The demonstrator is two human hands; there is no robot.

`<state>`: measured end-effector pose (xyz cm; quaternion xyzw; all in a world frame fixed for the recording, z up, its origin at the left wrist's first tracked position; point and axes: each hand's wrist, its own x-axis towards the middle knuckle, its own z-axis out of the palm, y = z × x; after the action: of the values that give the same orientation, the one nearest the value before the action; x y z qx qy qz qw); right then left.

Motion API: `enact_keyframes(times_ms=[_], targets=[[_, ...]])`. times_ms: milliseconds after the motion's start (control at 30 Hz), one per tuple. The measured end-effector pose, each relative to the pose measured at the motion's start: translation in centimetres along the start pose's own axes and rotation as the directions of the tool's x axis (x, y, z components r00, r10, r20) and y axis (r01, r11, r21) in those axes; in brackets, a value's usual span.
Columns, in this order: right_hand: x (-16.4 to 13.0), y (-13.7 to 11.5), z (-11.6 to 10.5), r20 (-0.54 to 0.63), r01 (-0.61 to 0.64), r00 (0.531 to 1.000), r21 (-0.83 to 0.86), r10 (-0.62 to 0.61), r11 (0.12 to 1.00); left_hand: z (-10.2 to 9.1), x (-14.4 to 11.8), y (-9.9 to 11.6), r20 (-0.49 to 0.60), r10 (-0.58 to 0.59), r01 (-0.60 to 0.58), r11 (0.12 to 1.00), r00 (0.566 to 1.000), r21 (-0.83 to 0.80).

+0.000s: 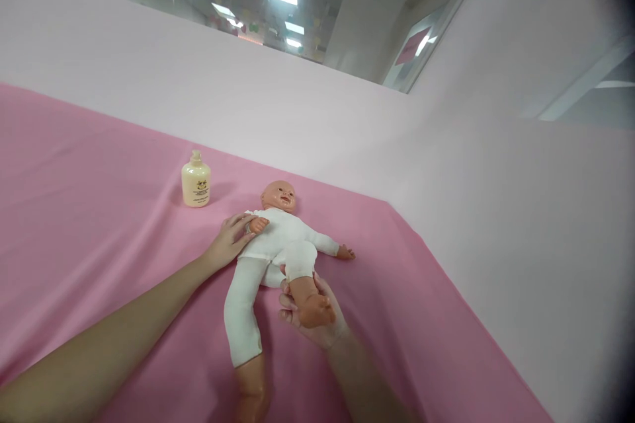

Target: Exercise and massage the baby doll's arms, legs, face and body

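Observation:
A baby doll in white cloth clothing lies on its back on a pink cloth, its bare head away from me. My right hand is closed round the doll's lower leg from beneath, just above the foot. That leg is bent and lifted at the knee. The other leg lies stretched out towards me. My left hand is closed on the doll's arm at its side, with the doll's small hand showing between my thumb and fingers. The doll's other arm is spread out to the right.
A cream pump bottle with dark print stands upright on the pink cloth, left of the doll's head. White walls rise behind and to the right of the covered surface. A window or mirror with ceiling lights is above.

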<state>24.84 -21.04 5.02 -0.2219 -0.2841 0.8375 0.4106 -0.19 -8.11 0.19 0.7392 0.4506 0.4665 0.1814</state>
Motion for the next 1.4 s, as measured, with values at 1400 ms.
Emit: enact_keyframes(times_ms=[1400], targets=[[0.1,0.1,-0.7,0.156,-0.043,0.987,-0.026,0.047,0.999,0.0,0.3,0.4,-0.049,-0.025,0.024,0.999,0.999,-0.027]])
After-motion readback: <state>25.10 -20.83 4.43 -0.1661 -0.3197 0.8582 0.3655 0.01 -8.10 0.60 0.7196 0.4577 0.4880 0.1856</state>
